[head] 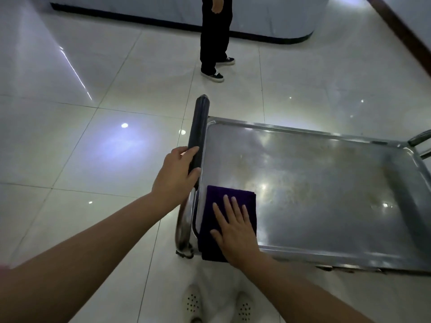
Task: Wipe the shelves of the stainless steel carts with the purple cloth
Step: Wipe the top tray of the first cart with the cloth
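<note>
Nearest to us, our white perforated shoes (242,307) stand on the pale tiled floor (70,141), just below the near edge of the stainless steel cart (396,259). Our right hand (235,231) lies flat on the purple cloth (224,194), fingers (227,206) straight and slightly spread, pressing the cloth down without curling round it. The cloth is folded and sits in the near left corner of the cart's top shelf (314,178), with its near end hanging over the shelf's rim. The shelf is a shallow tray with a raised lip, and its surface shows dull smears and bright reflections of ceiling lights.

Just to the left, our left hand (175,176) grips the cart's black handle (198,131), fingers curled round the bar and the thumb closing on its near side. The handle runs along the shelf's left end, carried on a bent steel tube.

Farther off, a second person in black trousers and dark sneakers (213,75) stands on the tiles, well apart from the cart. Behind them runs a pale counter with a dark base (140,19).
</note>
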### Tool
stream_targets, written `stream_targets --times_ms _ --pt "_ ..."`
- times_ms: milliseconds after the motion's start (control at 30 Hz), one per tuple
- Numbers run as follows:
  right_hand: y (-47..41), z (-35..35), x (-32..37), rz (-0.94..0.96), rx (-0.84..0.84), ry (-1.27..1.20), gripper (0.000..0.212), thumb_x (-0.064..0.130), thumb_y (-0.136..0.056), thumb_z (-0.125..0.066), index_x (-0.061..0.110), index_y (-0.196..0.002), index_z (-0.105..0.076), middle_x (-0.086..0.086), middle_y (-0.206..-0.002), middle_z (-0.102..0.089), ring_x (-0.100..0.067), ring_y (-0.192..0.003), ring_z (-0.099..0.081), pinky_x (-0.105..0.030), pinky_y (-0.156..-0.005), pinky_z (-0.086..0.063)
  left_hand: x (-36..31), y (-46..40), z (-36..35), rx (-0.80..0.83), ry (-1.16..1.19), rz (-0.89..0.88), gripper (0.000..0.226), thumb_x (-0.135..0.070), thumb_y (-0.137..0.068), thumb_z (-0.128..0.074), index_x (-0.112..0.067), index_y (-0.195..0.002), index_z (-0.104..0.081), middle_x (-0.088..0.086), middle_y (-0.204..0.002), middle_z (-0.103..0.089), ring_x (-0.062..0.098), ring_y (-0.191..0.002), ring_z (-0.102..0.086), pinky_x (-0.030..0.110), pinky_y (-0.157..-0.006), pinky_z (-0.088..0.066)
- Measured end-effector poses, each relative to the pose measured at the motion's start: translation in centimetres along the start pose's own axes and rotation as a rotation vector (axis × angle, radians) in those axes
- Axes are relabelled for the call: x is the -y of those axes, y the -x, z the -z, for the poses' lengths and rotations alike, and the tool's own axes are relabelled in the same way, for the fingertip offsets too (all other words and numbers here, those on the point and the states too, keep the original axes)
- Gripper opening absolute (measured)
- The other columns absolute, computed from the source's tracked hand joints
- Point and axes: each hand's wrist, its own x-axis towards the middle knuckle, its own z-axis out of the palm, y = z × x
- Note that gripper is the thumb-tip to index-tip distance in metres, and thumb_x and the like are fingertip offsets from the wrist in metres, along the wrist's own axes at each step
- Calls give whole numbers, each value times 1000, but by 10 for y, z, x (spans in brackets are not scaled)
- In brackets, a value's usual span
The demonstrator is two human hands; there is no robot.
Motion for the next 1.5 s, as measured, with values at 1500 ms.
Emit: stream_targets --times_ms 1500 --pt "-304 49 -121 423 -38 213 86 75 -80 0 28 -151 13 1 -161 11 -21 -147 13 -53 -113 16 -26 -47 -41 -247 -504 95 46 -18 -78 -60 -13 -124 -62 6 -129 -60 29 -112 -50 37 -89 -47"
